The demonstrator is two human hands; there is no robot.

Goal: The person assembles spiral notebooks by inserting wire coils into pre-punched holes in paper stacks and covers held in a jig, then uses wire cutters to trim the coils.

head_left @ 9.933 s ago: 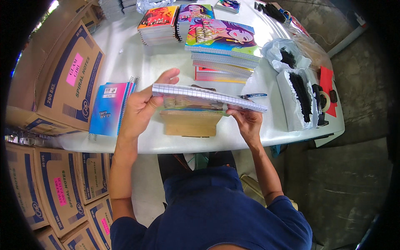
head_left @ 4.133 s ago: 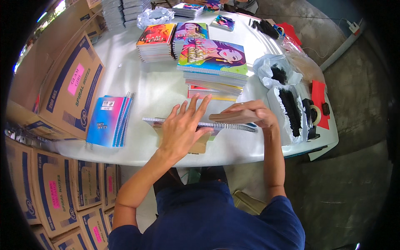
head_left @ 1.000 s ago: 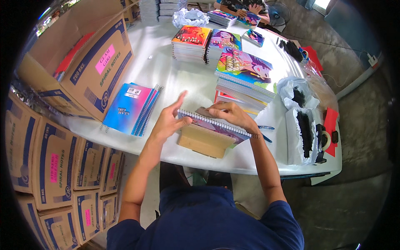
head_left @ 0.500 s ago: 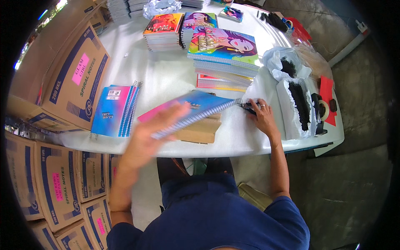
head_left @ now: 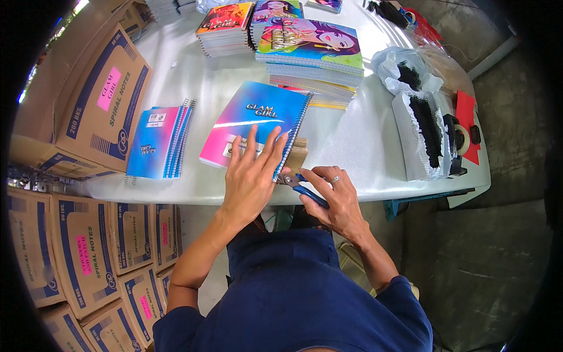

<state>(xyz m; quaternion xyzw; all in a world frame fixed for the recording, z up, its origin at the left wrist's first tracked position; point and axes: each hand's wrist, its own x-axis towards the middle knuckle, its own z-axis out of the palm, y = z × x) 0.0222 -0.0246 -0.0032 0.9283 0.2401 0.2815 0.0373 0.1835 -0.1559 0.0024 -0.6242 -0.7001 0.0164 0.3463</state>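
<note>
A pink-and-blue spiral notebook (head_left: 252, 108) lies tilted in front of me, its wire binding along the right side. My left hand (head_left: 253, 170) rests flat on its cover, fingers spread. In my right hand (head_left: 335, 199) is a pair of blue-handled pliers (head_left: 308, 190), gripped by the handles. Their metal jaws meet the lower end of the notebook's wire coil; whether they are closed on the wire I cannot tell. Partly under the notebook sits a brown cardboard block (head_left: 298, 154).
A small pile of similar notebooks (head_left: 155, 141) lies left, beside a large carton (head_left: 105, 100). Taller notebook stacks (head_left: 311, 50) stand at the back. On the right are a white box of black coils (head_left: 419, 135) and a tape dispenser (head_left: 460, 144). More cartons (head_left: 88, 252) fill the lower left.
The notebook has gone from raised and slanting to lying on the block, coil to the right. My left hand has settled on its cover. My right hand has brought the pliers to the coil's near end.
</note>
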